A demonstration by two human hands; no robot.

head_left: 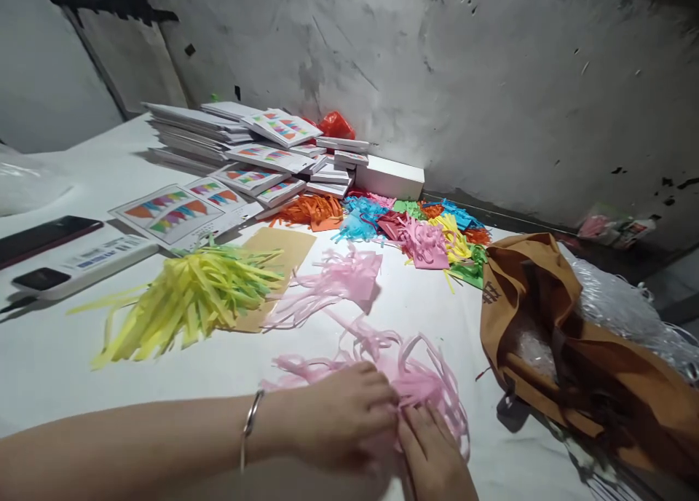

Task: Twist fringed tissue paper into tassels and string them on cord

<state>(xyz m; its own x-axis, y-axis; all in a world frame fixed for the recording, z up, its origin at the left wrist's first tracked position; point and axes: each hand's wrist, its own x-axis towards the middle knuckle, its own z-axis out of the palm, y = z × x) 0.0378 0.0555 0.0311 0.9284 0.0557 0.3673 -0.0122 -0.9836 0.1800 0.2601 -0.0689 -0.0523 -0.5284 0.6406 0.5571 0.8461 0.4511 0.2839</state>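
A bundle of pink tissue paper fringe (423, 377) lies on the white table with its strips spread in loops. My left hand (341, 410), with a silver bangle (250, 424) at the wrist, has its fingers curled into the pink strips. Beside it, my right hand (431, 450) rests on the near part of the fringe, fingers stretched out; its thumb is hidden. Another pink tissue fringe (357, 275) lies beyond the hands. Left of that, a yellow and green fringe (191, 297) partly covers a brown paper sheet (298, 242).
Folded tissue fringes (390, 228) in several colours lie along the wall. Stacked printed packets (273, 159) and a white box (390, 177) stand behind. At left are a phone (49, 239) and a white device (87, 264). A brown bag (540, 341) slumps at right beside clear plastic (628, 312).
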